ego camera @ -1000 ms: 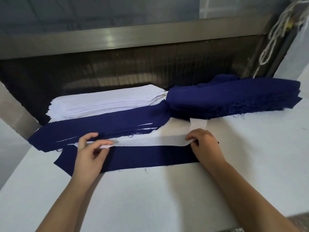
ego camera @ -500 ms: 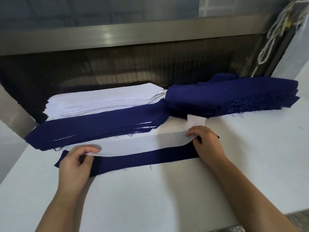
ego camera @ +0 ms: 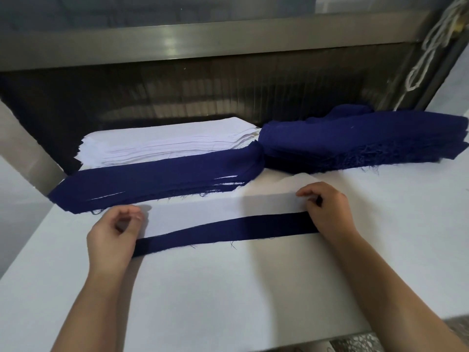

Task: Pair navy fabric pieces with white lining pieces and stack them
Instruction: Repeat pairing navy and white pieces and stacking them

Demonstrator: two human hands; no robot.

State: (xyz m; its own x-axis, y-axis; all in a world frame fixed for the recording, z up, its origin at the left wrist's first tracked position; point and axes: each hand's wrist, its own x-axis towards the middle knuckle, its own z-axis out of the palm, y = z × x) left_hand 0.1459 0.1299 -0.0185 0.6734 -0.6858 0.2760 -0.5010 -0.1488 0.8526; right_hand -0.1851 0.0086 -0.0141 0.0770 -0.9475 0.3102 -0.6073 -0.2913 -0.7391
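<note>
A long navy strip (ego camera: 228, 231) lies flat on the white table in front of me. A white lining strip (ego camera: 218, 208) covers its far half, so only the near navy edge shows. My left hand (ego camera: 114, 237) pinches the left end of the lining. My right hand (ego camera: 327, 209) pinches its right end over the navy strip's right end. Behind them lies a stack of paired navy and white pieces (ego camera: 157, 181). Farther back sit a pile of white lining pieces (ego camera: 167, 143) and a pile of navy pieces (ego camera: 360, 138).
The white table (ego camera: 253, 288) ends in a near edge at the lower right. A dark machine opening with a steel bar (ego camera: 203, 41) runs across the back. White cords (ego camera: 431, 47) hang at the upper right.
Both hands have drawn the white lining toward me across the navy strip, so more navy is covered. My left hand moved left and nearer.
</note>
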